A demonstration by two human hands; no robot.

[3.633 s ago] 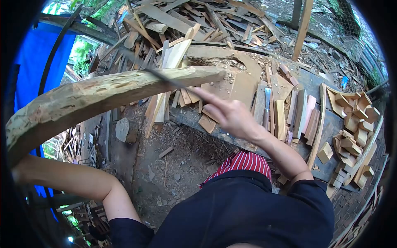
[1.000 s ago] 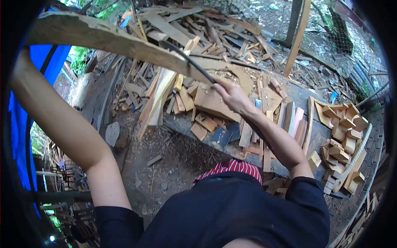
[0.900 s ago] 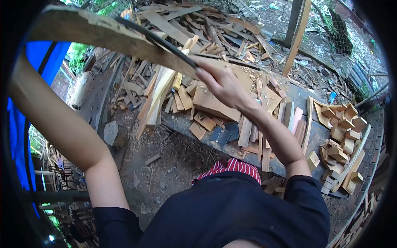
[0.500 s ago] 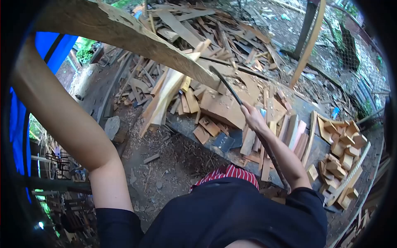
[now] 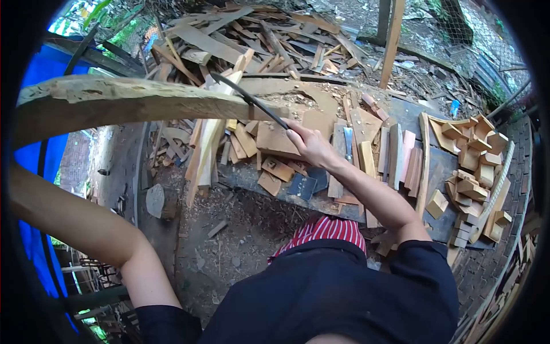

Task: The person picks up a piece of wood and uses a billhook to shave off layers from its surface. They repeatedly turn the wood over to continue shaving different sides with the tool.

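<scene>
My right hand (image 5: 312, 144) is closed around the near end of a long, dark, slightly curved machete (image 5: 264, 109). Its blade runs up and left, crossing over the narrow right end of a thick, curved wooden beam (image 5: 143, 102). The beam's upper edge is rough and chipped, and it spans from the left edge of the view toward the workbench. My left arm reaches out to the left below the beam. The left hand itself lies outside the picture. Under the beam's right end sits a broad wood block (image 5: 281, 140).
The dark workbench (image 5: 441, 221) carries wood offcuts, a blue-handled tool (image 5: 348, 142) and a stack of cut blocks (image 5: 472, 172) at right. Behind it lies a large scrap pile (image 5: 258, 34). A post (image 5: 392, 43) rises at the back, and a stump (image 5: 160, 200) stands at left.
The view has shifted, and the beam now lies more level and lower at the left. My right hand, still gripping the machete, has moved up and left in the picture.
</scene>
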